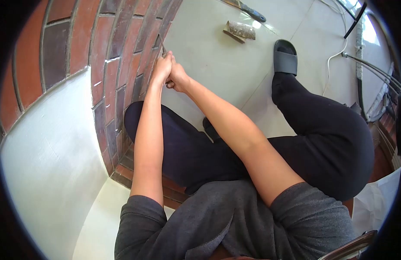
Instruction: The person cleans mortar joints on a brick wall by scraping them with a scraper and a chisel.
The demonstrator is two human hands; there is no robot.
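My left hand (163, 68) is closed, close against the red and dark brick wall (109, 76). Pressed beside it, my right hand (179, 78) is also closed. Both grip a thin-bladed hand tool (163, 44), whose narrow metal end points away from me and meets or nearly meets the bricks. My fingers cover most of its handle, so its exact kind does not show.
On the pale tiled floor (205, 47) lie a dark-handled tool (253, 13) and a curled, speckled brown piece (241, 30). My slippered foot (285, 58) rests at right. Beyond it run a white cable (328, 69) and dark metal bars (355, 20). A white wall surface (53, 143) borders the bricks.
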